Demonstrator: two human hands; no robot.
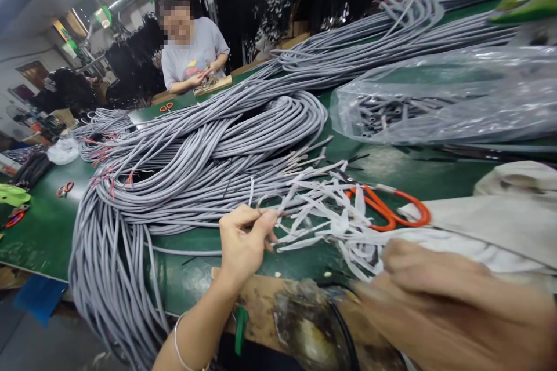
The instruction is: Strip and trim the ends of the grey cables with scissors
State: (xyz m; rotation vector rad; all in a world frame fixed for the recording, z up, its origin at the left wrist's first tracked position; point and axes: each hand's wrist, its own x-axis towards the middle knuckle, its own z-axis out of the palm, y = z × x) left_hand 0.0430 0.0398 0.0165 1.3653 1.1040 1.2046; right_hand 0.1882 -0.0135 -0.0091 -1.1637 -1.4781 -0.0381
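My left hand [243, 237] is closed in a pinch near the front of the green table. A single grey cable [187, 253] runs from the left into this hand, and a thin end shows at the fingertips. Just beyond them lies a tangle of white strips [322, 208]. Orange-handled scissors [391, 208] rest beside the strips. My right hand [430, 284] is at the lower right, smeared by motion, so its fingers and anything in them cannot be made out. Below the hands is a stained wooden board [261, 295] with a dark, glossy lump on it.
Large bundles of grey cable [209, 168] cover the table [43, 232] and hang over its front edge. A clear plastic bag [435, 98] of short dark pieces lies to the right, near beige cloth [500, 220]. Across the table a person [195, 46] works with both hands.
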